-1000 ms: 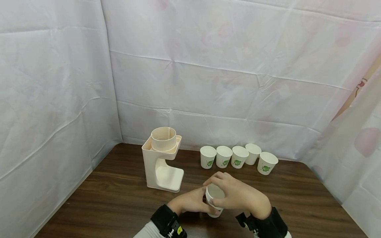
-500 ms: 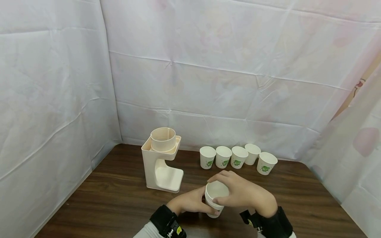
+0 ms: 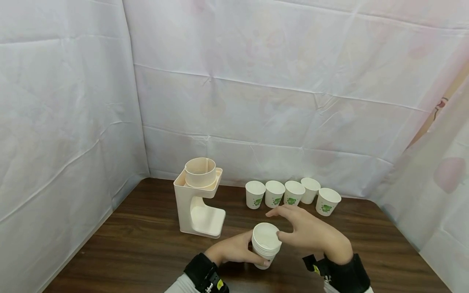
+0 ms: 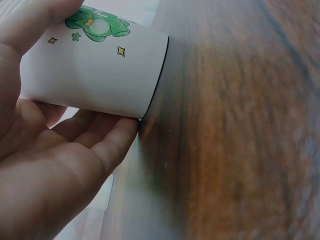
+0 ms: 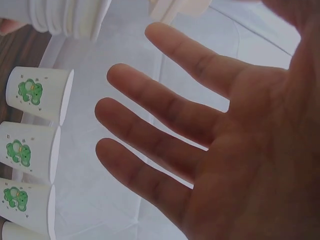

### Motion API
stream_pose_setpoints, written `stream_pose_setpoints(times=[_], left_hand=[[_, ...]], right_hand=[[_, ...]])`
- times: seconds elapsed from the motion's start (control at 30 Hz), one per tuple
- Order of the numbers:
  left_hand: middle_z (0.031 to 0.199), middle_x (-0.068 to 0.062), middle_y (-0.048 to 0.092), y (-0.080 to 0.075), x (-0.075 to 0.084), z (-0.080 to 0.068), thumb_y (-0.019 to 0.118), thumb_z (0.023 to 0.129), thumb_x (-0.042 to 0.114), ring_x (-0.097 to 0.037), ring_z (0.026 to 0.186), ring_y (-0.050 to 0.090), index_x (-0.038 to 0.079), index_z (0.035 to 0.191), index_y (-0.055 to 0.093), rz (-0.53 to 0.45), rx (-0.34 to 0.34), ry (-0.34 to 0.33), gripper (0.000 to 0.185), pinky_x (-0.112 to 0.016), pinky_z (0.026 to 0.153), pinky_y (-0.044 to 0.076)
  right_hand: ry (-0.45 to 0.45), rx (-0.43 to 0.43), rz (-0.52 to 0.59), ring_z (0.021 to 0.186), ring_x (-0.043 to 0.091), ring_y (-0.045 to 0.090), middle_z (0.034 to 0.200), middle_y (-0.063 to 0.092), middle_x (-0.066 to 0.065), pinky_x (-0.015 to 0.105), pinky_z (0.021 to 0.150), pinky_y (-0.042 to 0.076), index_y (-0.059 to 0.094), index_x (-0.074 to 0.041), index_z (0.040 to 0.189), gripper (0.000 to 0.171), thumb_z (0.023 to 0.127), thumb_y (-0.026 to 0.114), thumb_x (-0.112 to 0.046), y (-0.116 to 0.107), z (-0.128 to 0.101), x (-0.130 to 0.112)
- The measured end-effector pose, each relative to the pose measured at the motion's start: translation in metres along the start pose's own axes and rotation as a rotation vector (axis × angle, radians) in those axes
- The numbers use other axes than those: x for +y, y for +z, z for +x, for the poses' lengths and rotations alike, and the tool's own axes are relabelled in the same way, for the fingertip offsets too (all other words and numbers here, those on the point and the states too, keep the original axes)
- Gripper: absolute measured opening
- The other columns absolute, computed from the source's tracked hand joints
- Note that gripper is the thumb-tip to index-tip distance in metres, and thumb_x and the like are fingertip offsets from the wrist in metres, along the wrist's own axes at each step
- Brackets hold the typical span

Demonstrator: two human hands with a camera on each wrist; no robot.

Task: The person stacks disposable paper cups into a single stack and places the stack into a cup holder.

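Observation:
A stack of nested white paper cups (image 3: 266, 240) stands on the table near its front. My left hand (image 3: 239, 248) grips the stack low on its side, thumb in front and fingers round the far side. In the left wrist view, the lowest cup (image 4: 95, 70) shows a green cartoon print, and the hand (image 4: 55, 145) curls around it. To the right of the stack, my right hand (image 3: 311, 230) is raised with its fingers apart and its thumb tip close to the rim. Its palm (image 5: 250, 135) holds nothing in the right wrist view.
Several single paper cups (image 3: 255, 194) stand upright in a row along the back of the wooden table (image 3: 128, 244). A cream stand (image 3: 199, 203) with a round holder (image 3: 200, 179) on top is at the left. White cloth (image 3: 238, 101) hangs behind.
My right hand has let go of the stack's rim and drawn away to the right, its fingers spreading. The left hand keeps its grip on the stack in about the same place.

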State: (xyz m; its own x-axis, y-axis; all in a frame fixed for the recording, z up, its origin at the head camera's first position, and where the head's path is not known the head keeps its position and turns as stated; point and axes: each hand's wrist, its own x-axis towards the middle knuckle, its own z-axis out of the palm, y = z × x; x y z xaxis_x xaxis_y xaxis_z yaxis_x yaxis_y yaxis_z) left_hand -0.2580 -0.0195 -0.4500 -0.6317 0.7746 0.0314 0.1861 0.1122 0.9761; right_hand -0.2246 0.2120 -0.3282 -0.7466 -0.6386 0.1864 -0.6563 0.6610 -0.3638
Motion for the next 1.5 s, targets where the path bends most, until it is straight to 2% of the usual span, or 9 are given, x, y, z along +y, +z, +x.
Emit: stream_pose_setpoints(times=[0.23,0.4,0.57,0.97,1.27,1.5], left_hand=[[0.129,0.011,0.059,0.000,0.000,0.001,0.081,0.084,0.015,-0.008,0.122,0.052,0.027,0.146,0.043,-0.005,-0.004,0.001,0.074,-0.037,0.107,0.032],[0.128,0.011,0.060,0.000,0.000,0.001,0.082,0.084,0.015,-0.008,0.122,0.052,0.027,0.146,0.043,0.004,0.006,-0.009,0.074,-0.038,0.107,0.032],[0.127,0.011,0.060,0.000,0.000,0.001,0.082,0.083,0.015,-0.007,0.121,0.052,0.025,0.145,0.043,0.006,0.005,-0.008,0.074,-0.036,0.106,0.033],[0.126,0.011,0.060,0.000,0.000,0.000,0.083,0.082,0.014,-0.007,0.121,0.052,0.026,0.144,0.044,0.013,0.014,-0.020,0.075,-0.040,0.108,0.031],[0.127,0.011,0.060,-0.002,0.000,-0.001,0.083,0.083,0.015,-0.008,0.122,0.051,0.026,0.145,0.043,0.006,0.011,-0.023,0.074,-0.044,0.110,0.028],[0.126,0.011,0.060,-0.001,0.000,-0.001,0.083,0.083,0.016,-0.008,0.121,0.052,0.026,0.145,0.044,0.009,0.010,-0.029,0.074,-0.041,0.108,0.031]], right_hand=[[-0.009,0.027,-0.011,0.121,0.023,0.056,0.128,0.060,-0.004,0.049,0.094,0.048,0.063,-0.019,0.127,0.036,0.091,0.066,-0.017,-0.002,0.001,0.009],[-0.006,0.067,-0.004,0.119,0.025,0.059,0.125,0.063,0.002,0.049,0.094,0.049,0.063,-0.013,0.126,0.030,0.097,0.066,-0.020,0.001,0.005,0.017],[0.018,0.070,0.001,0.117,0.028,0.060,0.122,0.065,0.007,0.049,0.093,0.049,0.064,-0.009,0.125,0.030,0.098,0.067,-0.022,0.004,0.007,0.025],[-0.004,0.109,0.004,0.116,0.032,0.061,0.124,0.064,0.010,0.050,0.092,0.050,0.061,-0.007,0.128,0.034,0.099,0.066,-0.023,0.016,0.017,0.045],[-0.003,0.140,-0.027,0.120,0.029,0.058,0.129,0.062,0.010,0.050,0.095,0.048,0.059,-0.005,0.131,0.039,0.098,0.067,-0.022,0.031,0.032,0.061],[-0.016,0.182,-0.049,0.121,0.030,0.057,0.131,0.059,0.013,0.049,0.095,0.048,0.056,-0.002,0.135,0.046,0.095,0.070,-0.021,0.037,0.036,0.067]])
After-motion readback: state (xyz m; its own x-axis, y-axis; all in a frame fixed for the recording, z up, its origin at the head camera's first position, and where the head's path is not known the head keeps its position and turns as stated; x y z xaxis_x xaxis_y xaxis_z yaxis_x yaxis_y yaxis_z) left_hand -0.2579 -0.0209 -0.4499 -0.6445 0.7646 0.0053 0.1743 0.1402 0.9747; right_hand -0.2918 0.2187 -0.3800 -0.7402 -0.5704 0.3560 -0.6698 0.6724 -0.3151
